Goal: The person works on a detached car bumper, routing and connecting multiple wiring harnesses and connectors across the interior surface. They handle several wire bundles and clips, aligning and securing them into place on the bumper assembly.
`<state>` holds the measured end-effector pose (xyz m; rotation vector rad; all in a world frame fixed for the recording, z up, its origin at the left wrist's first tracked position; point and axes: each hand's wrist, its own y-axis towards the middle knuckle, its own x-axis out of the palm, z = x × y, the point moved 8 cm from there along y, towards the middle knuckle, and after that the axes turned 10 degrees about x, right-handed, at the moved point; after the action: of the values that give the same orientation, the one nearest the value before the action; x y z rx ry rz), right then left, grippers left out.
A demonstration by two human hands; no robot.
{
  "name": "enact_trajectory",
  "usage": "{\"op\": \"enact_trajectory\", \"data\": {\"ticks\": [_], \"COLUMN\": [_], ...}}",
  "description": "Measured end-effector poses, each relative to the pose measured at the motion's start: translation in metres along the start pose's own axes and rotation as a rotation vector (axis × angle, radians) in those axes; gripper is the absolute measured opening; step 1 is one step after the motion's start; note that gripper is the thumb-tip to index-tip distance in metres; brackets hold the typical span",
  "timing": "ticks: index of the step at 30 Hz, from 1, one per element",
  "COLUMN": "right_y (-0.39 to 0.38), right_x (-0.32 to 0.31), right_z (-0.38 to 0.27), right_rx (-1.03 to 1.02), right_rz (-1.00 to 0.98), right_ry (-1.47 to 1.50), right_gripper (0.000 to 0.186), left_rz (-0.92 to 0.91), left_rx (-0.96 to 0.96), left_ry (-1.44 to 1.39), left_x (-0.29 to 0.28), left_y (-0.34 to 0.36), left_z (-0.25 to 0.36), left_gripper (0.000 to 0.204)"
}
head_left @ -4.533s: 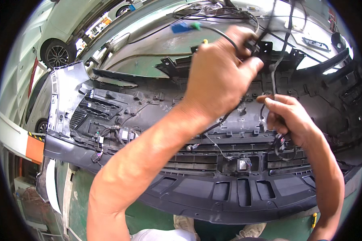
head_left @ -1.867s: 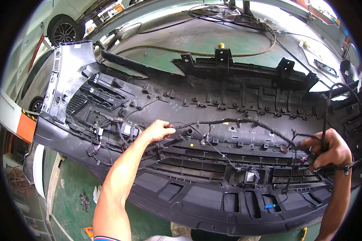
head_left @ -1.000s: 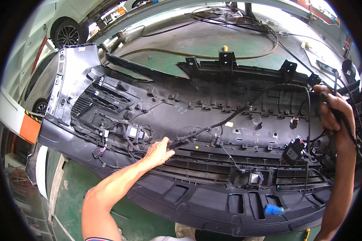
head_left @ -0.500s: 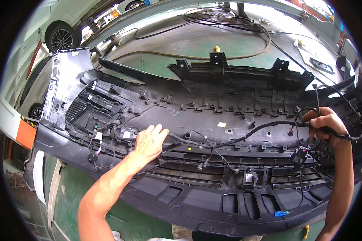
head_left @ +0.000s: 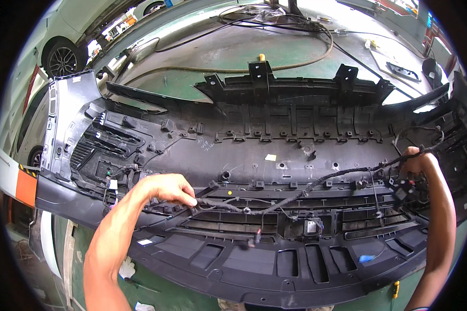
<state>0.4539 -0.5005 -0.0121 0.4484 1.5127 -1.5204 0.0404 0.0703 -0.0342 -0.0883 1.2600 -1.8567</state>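
A long black wiring harness (head_left: 316, 185) runs across the inner side of a large black car bumper (head_left: 233, 155). At its left end my left hand (head_left: 172, 189) pinches the harness between thumb and fingers, above the lower grille. My right hand (head_left: 419, 161) is closed around its right stretch near the bumper's right end; the fingertips are partly hidden. Between the hands the harness sags. Branch leads hang from it, one ending in a reddish-tipped connector (head_left: 255, 238). A blue connector (head_left: 367, 258) lies over the bumper's lower panel, slightly blurred.
Upright brackets (head_left: 259, 78) rise from the bumper's far edge. Beyond it, a hose (head_left: 218, 69) and cables lie on the green floor. A car wheel (head_left: 63, 59) stands at far left. Below the bumper, a yellow-handled tool (head_left: 396, 289) lies on the floor.
The harness has shifted toward me, its middle now hanging over the grille. My left hand has moved left and down, and my right hand slightly down. The view has shifted a little.
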Motion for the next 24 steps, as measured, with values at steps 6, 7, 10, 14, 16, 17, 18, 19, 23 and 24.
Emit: {"op": "enact_trajectory", "data": {"ticks": [6, 7, 10, 14, 16, 17, 18, 19, 23, 24], "right_y": [0.065, 0.073, 0.079, 0.088, 0.082, 0.073, 0.062, 0.054, -0.029, -0.045], "right_x": [0.033, 0.037, 0.029, 0.074, 0.084, 0.085, 0.085, 0.083, 0.050, 0.042], "right_z": [0.099, 0.116, 0.140, 0.135, 0.093, 0.065, 0.033, -0.003, -0.203, -0.247], "right_rx": [0.301, 0.352, 0.278, 0.264, 0.222, 0.239, 0.223, 0.221, -0.535, -0.615], "right_rz": [0.019, 0.074, 0.649, 0.659, 0.634, 0.639, 0.587, 0.494, 0.486, 0.524], "right_ry": [-0.658, -0.734, -0.709, -0.582, -0.554, -0.528, -0.540, -0.513, -0.142, -0.054], "right_gripper": [0.022, 0.023, 0.014, 0.021, 0.024, 0.030, 0.029, 0.032, 0.046, 0.059], "left_rz": [-0.052, -0.042, -0.026, -0.025, -0.015, -0.009, -0.015, 0.003, 0.006, -0.007], "left_rx": [0.053, 0.059, 0.037, 0.037, 0.024, 0.007, -0.007, -0.016, -0.013, 0.004], "left_ry": [-0.515, -0.549, -0.649, -0.689, -0.699, -0.716, -0.730, -0.725, -0.691, -0.679], "left_x": [-0.012, -0.013, -0.009, -0.008, -0.006, -0.006, -0.005, -0.006, -0.007, -0.007], "left_y": [0.020, 0.025, 0.036, 0.053, 0.061, 0.065, 0.069, 0.071, 0.075, 0.075], "left_z": [-0.002, -0.005, -0.018, -0.032, -0.039, -0.043, -0.045, -0.047, -0.045, -0.043], "left_gripper": [0.033, 0.033, 0.034, 0.034, 0.034, 0.035, 0.035, 0.035, 0.036, 0.036]}}
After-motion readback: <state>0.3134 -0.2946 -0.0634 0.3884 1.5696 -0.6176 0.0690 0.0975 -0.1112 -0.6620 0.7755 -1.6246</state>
